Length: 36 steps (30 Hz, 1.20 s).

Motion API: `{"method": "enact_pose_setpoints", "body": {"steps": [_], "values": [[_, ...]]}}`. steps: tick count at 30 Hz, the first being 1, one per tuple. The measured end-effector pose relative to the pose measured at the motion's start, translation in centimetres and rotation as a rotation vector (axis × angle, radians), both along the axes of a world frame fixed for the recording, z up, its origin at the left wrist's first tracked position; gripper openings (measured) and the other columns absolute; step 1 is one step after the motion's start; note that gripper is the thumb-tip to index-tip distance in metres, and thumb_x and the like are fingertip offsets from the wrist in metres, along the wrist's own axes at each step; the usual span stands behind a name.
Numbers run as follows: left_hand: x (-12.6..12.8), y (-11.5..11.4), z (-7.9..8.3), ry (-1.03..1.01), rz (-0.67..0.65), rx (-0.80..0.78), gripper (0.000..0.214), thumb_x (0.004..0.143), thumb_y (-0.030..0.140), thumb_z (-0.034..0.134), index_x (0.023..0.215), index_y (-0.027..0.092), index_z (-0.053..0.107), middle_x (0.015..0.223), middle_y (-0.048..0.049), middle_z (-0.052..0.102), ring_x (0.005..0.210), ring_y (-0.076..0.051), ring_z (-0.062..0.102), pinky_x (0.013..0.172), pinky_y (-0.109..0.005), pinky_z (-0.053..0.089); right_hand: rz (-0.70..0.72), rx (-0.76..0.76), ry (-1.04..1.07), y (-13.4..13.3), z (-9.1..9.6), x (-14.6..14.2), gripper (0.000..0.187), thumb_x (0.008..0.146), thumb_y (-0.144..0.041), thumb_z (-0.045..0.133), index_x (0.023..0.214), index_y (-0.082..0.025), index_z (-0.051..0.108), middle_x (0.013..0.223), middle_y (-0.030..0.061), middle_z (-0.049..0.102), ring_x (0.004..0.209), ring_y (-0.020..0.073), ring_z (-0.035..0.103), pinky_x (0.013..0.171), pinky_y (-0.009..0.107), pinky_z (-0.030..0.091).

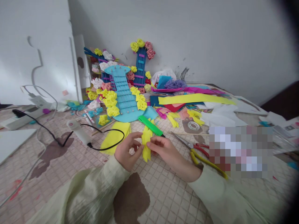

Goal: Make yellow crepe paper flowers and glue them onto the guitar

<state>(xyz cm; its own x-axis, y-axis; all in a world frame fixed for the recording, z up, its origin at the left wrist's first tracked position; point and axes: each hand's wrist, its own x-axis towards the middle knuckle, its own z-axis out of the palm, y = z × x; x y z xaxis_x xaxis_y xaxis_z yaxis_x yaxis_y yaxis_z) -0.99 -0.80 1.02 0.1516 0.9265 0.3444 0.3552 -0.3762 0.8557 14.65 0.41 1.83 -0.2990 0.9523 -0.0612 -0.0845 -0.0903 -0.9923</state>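
My left hand (127, 151) and my right hand (167, 152) meet over the patterned table cover, and both pinch a folded yellow paper strip (146, 143) held between them. A green marker-like tool (150, 125) lies just beyond my fingers. A sheet of yellow paper (115, 137) lies to the left of my left hand. Scissors with red and yellow handles (198, 152) lie right of my right hand. Both my sleeves are pale cream.
A blue guitar-shaped craft piece (123, 96) edged with yellow, pink and white paper flowers stands at the back. Coloured paper strips (193, 99) pile to its right. A white glue gun (79, 132) with a black cord and a power strip (21, 116) lie left.
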Motion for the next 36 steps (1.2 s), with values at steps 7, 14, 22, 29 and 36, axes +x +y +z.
{"method": "enact_pose_setpoints", "body": {"steps": [7, 14, 22, 29, 36], "values": [[-0.05, 0.14, 0.18, 0.056, 0.0, 0.009, 0.028, 0.074, 0.019, 0.052, 0.102, 0.016, 0.053, 0.078, -0.0051, 0.062, 0.062, -0.013, 0.059, 0.054, -0.023, 0.046, -0.006, 0.037, -0.085, -0.12, 0.1, 0.04, 0.016, 0.071, -0.029, 0.058, 0.062, -0.017, 0.052, 0.057, -0.0053, 0.044, 0.054, 0.0082, 0.043, 0.051, 0.022, 0.033], [0.04, -0.05, 0.26, 0.055, -0.025, -0.034, 0.03, 0.076, 0.02, 0.05, 0.106, 0.016, 0.052, 0.072, -0.0039, 0.062, 0.062, -0.013, 0.059, 0.06, -0.025, 0.049, 0.007, 0.072, -0.128, -0.16, 0.41, 0.0, 0.016, 0.073, -0.025, 0.056, 0.061, -0.016, 0.05, 0.057, -0.0054, 0.043, 0.055, 0.0079, 0.041, 0.052, 0.022, 0.032], [0.09, 0.15, 0.51, 0.047, -0.05, 0.075, 0.022, 0.076, 0.018, 0.049, 0.096, 0.015, 0.057, 0.094, -0.0097, 0.06, 0.064, -0.012, 0.06, 0.059, -0.024, 0.051, 0.044, 0.108, -0.138, -0.25, 0.41, 0.14, 0.017, 0.074, -0.024, 0.055, 0.06, -0.017, 0.049, 0.058, -0.0051, 0.043, 0.057, 0.0086, 0.042, 0.055, 0.023, 0.033], [0.04, 0.28, 0.59, 0.004, -0.068, 0.023, 0.018, 0.075, 0.017, 0.05, 0.091, 0.014, 0.059, 0.084, -0.0078, 0.062, 0.068, -0.014, 0.061, 0.062, -0.026, 0.052, 0.056, 0.069, -0.129, -0.32, 0.37, 0.12, 0.016, 0.074, -0.026, 0.056, 0.062, -0.017, 0.051, 0.06, -0.004, 0.044, 0.058, 0.0092, 0.042, 0.056, 0.023, 0.033], [0.4, 0.21, 0.78, -0.079, -0.047, -0.017, 0.018, 0.075, 0.02, 0.05, 0.087, 0.013, 0.062, 0.079, -0.0075, 0.062, 0.068, -0.014, 0.06, 0.057, -0.023, 0.051, 0.05, 0.052, -0.092, -0.25, -0.08, 0.16, 0.015, 0.074, -0.028, 0.056, 0.064, -0.017, 0.053, 0.06, -0.0041, 0.043, 0.058, 0.0093, 0.041, 0.055, 0.024, 0.032]]}}
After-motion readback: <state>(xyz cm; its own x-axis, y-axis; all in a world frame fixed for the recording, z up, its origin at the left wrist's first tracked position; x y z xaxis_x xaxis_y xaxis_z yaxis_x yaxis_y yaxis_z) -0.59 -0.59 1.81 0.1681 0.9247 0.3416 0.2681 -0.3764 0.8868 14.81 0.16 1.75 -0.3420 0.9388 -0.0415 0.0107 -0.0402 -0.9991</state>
